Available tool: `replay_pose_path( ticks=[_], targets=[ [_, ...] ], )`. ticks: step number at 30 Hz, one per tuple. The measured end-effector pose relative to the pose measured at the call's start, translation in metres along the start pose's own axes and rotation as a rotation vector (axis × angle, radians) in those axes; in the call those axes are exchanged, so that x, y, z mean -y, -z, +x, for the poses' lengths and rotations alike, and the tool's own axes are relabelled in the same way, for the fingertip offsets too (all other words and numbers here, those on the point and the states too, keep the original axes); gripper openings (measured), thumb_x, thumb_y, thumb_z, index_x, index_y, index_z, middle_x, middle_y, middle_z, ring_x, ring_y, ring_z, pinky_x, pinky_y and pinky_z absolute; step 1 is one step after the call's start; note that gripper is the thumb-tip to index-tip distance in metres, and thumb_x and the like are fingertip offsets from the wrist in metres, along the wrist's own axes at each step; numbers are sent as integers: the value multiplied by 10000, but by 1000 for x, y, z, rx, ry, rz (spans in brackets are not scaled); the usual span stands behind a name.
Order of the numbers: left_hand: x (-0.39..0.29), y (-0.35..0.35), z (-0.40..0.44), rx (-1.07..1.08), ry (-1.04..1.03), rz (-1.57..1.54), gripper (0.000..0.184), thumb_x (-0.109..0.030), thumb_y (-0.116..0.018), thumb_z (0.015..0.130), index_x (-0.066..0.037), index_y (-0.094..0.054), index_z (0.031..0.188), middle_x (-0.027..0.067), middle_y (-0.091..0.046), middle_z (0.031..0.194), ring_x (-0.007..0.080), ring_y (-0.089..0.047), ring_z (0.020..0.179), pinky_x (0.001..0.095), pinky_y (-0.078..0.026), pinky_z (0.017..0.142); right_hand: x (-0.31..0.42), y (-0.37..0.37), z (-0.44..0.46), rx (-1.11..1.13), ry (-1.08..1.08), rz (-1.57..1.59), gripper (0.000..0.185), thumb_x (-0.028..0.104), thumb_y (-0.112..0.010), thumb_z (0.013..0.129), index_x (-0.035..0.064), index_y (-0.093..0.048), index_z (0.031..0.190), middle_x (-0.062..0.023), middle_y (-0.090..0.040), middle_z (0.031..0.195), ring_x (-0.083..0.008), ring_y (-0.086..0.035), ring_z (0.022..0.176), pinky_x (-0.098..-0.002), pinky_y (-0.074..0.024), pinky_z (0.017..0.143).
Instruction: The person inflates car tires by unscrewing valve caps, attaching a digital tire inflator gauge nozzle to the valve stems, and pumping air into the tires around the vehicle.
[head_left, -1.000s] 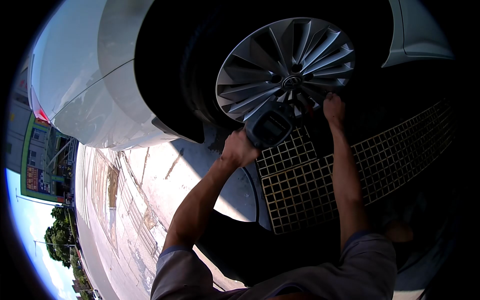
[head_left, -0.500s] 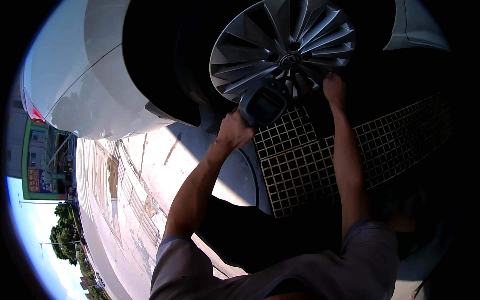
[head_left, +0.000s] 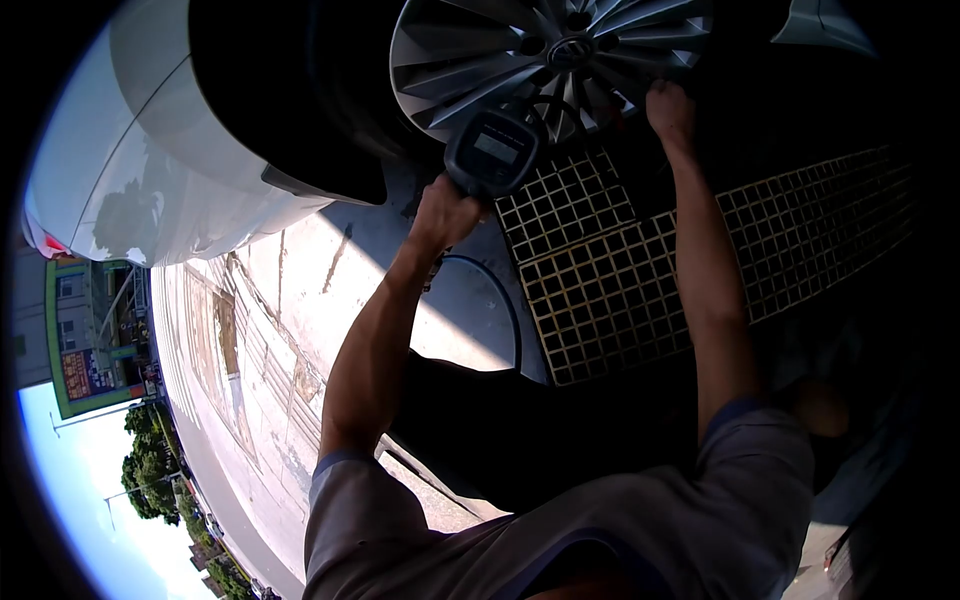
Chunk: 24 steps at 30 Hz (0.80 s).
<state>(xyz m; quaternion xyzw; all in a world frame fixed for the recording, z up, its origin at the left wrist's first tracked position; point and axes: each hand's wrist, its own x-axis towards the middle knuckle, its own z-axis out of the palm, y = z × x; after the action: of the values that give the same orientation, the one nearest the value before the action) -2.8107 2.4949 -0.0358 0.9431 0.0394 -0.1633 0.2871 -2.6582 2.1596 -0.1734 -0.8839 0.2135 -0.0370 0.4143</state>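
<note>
Left hand [head_left: 447,215] grips gauge [head_left: 493,152] beside wheel [head_left: 570,54]; gauge seems already in position, reading too small. Hose [head_left: 551,98] bends toward wheel; connection done or left, too dark. Right hand [head_left: 672,112] curled near wheel edge; holding or not, cannot tell.

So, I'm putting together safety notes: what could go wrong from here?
The gauge seems held by the left hand alone, so a slipped grip might drop it.
The dark hose curves beside the grate and could catch a foot.
The right hand is at the wheel's shaded lower edge, so a fumble there might go unnoticed.
</note>
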Motion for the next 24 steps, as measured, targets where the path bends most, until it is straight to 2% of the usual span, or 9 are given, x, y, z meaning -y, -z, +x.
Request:
replay_pose_path(
  ticks=[2,5,8,11,20,24],
  targets=[
    [-1,-1,-2,7,1,-12,276,-153,-680,745,37,-763,927,193,-767,830,277,-766,840,378,-572,799,6,6,-9,19,-43,16,465,331,-390,1032,27,-720,1154,-306,-660,1267,-519,-634,1147,-561,-530,1008],
    [-1,-2,-3,0,-5,-30,272,-162,-674,760,37,-764,922,189,-767,821,274,-767,824,376,-573,790,5,8,-7,80,36,-85,543,387,-349,1055,17,-678,1279,-298,-657,1300,-503,-627,1198,-547,-517,1018],
    [-3,-2,-6,-8,-16,-28,236,-196,-638,821,4,-754,866,147,-745,761,248,-748,776,382,-567,770,7,11,-11,77,55,-82,549,371,-327,1055,9,-680,1267,-295,-651,1308,-507,-619,1201,-546,-504,1037],
    [1,-4,-5,-20,-21,-59,231,-194,-641,819,4,-749,866,138,-742,760,239,-740,769,381,-563,765,3,6,-5,29,143,-173,454,265,-341,1033,45,-708,1185,-260,-664,1292,-514,-639,1137,-582,-527,1007],
    [4,-6,-3,-24,20,-61,211,-157,-662,771,15,-742,864,145,-739,760,231,-730,758,374,-557,755,-4,0,3,25,66,-72,476,345,-408,1009,34,-730,1170,-289,-674,1250,-538,-621,1149,-592,-502,1023],
    [5,-6,-3,-24,13,-70,213,-158,-666,762,19,-739,857,150,-738,756,236,-730,756,380,-558,755,-17,-12,18,31,137,-163,463,330,-407,1008,37,-726,1172,-288,-673,1251,-535,-626,1140,-588,-507,1022]
  ],
)
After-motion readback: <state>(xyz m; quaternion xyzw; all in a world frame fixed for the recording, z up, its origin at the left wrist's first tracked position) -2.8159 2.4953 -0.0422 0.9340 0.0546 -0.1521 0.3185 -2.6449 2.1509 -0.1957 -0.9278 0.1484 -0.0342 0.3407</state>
